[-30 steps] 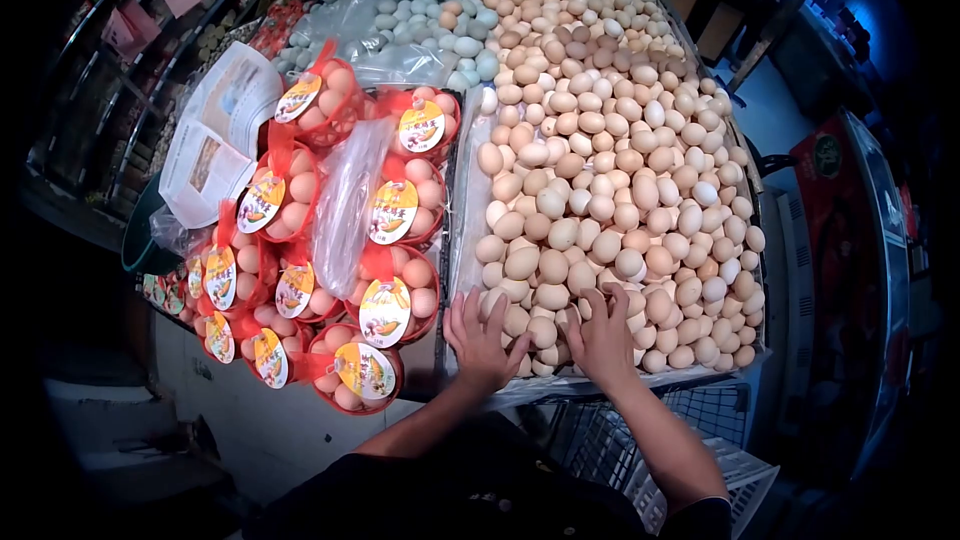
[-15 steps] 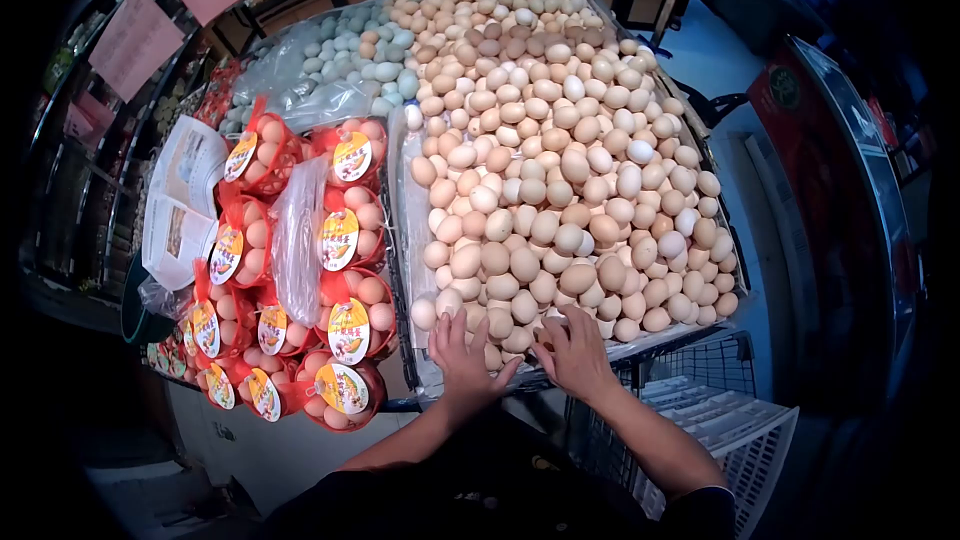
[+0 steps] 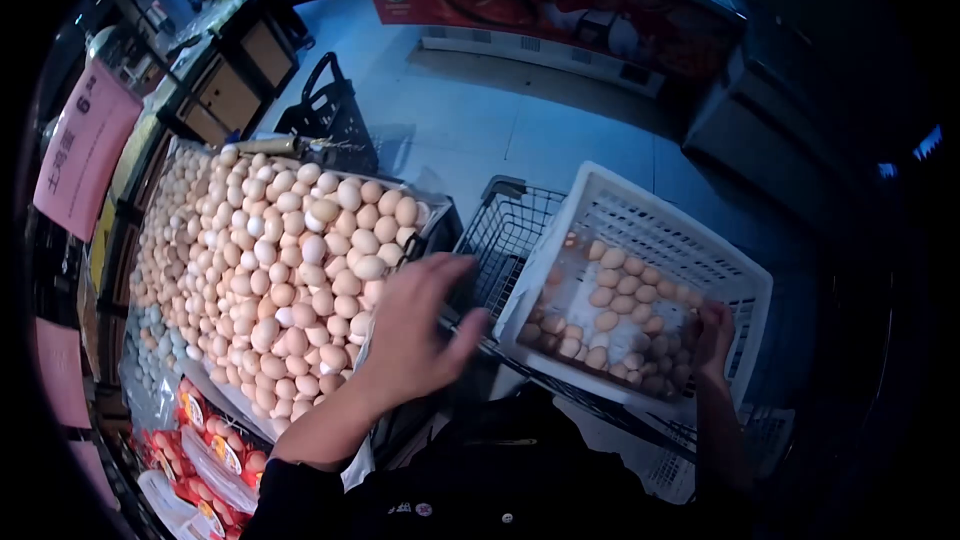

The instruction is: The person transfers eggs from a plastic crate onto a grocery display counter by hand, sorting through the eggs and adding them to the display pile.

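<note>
My left hand [image 3: 415, 330] is open and slightly blurred, thumb apart from the fingers. It is over the right edge of the big egg pile, between the pile and a white plastic crate [image 3: 680, 225]. Brown eggs [image 3: 622, 287] lie in the crate, with whitish, see-through material among them. My right hand [image 3: 712, 340] is inside the crate's right end, beside the eggs. Its fingers look curled, but what they hold, if anything, is hidden. The pile of loose eggs [image 3: 285, 290] covers the stand to the left.
The crate rests on a black wire cart [image 3: 510, 240]. Behind the egg stand is a black basket [image 3: 335, 115] on the floor. A red-fronted display freezer [image 3: 540, 2] stands farther back. Red net bags of eggs [image 3: 215, 440] and pink signs [image 3: 88, 150] are at left.
My view has turned right, from the egg pile to the crate. Both hands have left the pile's front edge; the right is now in the crate, the left near the pile's side.
</note>
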